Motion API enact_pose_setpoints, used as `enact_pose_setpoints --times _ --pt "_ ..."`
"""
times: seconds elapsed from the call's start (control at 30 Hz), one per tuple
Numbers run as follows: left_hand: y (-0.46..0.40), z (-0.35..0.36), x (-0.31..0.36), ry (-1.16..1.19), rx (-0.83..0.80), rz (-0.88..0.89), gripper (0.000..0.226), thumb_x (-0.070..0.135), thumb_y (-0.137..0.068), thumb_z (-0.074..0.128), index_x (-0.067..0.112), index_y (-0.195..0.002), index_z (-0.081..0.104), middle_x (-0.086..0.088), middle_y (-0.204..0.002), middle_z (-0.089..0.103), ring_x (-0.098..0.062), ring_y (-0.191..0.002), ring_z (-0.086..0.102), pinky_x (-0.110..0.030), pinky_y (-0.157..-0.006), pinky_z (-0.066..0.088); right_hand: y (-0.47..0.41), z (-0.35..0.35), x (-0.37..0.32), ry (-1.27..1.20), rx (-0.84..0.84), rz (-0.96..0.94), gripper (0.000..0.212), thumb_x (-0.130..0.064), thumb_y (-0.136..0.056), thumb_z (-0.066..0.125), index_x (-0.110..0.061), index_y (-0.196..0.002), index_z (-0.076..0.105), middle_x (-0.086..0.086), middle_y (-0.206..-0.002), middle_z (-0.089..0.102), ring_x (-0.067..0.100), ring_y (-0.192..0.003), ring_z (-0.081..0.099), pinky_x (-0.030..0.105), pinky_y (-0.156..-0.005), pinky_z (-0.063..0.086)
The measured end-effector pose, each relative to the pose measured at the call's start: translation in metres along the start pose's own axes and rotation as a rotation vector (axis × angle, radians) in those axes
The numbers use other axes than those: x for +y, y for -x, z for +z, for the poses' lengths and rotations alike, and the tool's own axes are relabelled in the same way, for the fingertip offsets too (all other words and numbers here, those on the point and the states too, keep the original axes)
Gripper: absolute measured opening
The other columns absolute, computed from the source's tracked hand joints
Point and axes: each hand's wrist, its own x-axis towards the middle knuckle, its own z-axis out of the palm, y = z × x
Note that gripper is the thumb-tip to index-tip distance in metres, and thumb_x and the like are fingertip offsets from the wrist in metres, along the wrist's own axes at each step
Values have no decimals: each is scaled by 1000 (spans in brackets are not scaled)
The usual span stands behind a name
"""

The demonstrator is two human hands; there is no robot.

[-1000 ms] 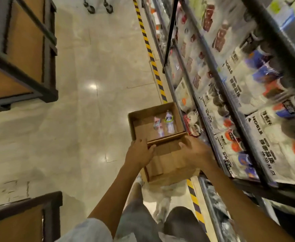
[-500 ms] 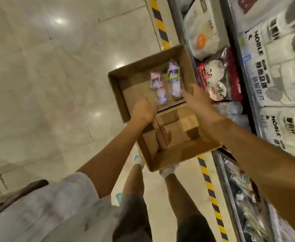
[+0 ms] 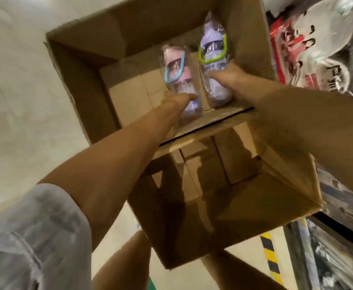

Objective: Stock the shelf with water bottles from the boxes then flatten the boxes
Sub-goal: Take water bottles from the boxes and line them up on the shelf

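Two open cardboard boxes stand on the floor in front of me. The far box (image 3: 83,80) holds two wrapped water bottles standing side by side. My left hand (image 3: 177,100) reaches in and closes on the lower part of the pink bottle (image 3: 175,68) with the blue band. My right hand (image 3: 227,77) grips the purple bottle (image 3: 212,49) with the green band, thumb across its front. Beneath my forearms, the near box (image 3: 192,237) shows only its bottom flaps. Both bottles rest on the far box's bottom.
A shelf with packaged goods (image 3: 317,49) runs along the right, close to both boxes. Yellow-black floor tape (image 3: 268,254) marks its foot. Pale tiled floor (image 3: 25,80) spreads to the left. My legs stand just behind the near box.
I have bent down closer to the boxes. Both hands left the box edges and went into the far box, onto the two bottles.
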Motion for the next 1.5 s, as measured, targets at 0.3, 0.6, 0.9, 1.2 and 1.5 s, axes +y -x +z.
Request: enact_pose_setpoints --times 0.3,0.6,0.9,1.2,1.5 --pt "-71 37 -10 -25 166 66 106 49 -65 95 15 -145 36 -8 -133 55 -31 -120 57 -47 -84 59 -73 23 24 247 148 93 125 -56 -74 87 -8 -161 10 15 -164 26 33 -151 33 40 -121 32" --pt "-55 14 -6 128 24 137 69 35 -80 83 18 -136 46 -2 -115 66 -17 -91 67 -31 -68 58 -62 17 11 -2 132 41 114 -51 -53 88 -14 -151 42 5 -136 64 24 -122 65 36 -104 54" --pt "114 -52 47 166 -157 211 72 33 -57 83 21 -125 63 -15 -124 73 -34 -115 70 -61 -102 53 111 -71 -44 -442 33 -165 58 -28 -65 85 -17 -120 69 -3 -102 77 7 -88 73 23 -77 59" --pt "423 -63 93 57 -158 498 79 11 -73 86 21 -143 50 -6 -122 73 -24 -108 74 -47 -90 63 393 -242 -73 -682 108 -183 42 -19 -83 82 -12 -122 68 4 -108 75 17 -93 72 28 -72 53" --pt "712 -59 115 -21 -245 743 87 4 -76 86 29 -148 44 4 -133 68 -15 -120 68 -48 -103 57 673 -368 -61 -804 155 -300 55 -21 -74 86 -17 -123 63 -8 -97 70 7 -86 71 27 -70 55"
